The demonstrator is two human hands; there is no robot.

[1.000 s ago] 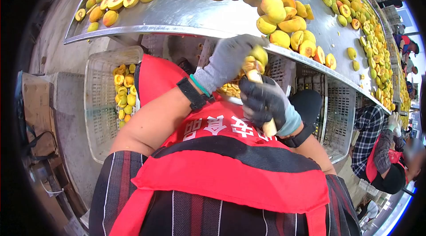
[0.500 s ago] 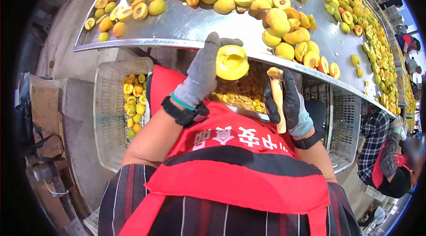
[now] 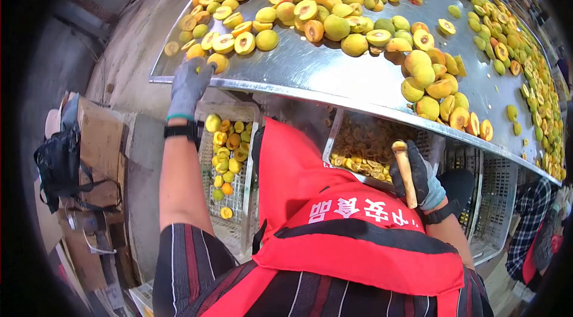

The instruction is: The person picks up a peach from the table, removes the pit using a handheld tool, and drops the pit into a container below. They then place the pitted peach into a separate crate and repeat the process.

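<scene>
My left hand (image 3: pixel 192 83), in a grey glove, reaches to the near left corner of the metal table (image 3: pixel 286 72). Its fingers curl over a small yellow peach half, mostly hidden, with a bit of yellow showing between them. Just right of the fingers sits an orange-yellow peach half (image 3: pixel 219 63). Below this hand, at the top of the white crate (image 3: pixel 243 209), is a yellow peach half (image 3: pixel 213 122); more halves lie inside. My right hand (image 3: pixel 422 177), gloved dark grey, is closed around a wooden-handled tool (image 3: pixel 404 172), held upright before the apron.
Heaped peach halves (image 3: pixel 337 28) cover much of the table's far side, with another pile by the front edge. Under the table stands a bin of brown pits and scraps (image 3: pixel 370 144). Crates (image 3: pixel 495 203) and another person's checked sleeve (image 3: pixel 528 227) are at right.
My left hand has moved left from the middle to the table corner, and the hollowed peach half has left it. My right hand still holds the tool. The view has turned left.
</scene>
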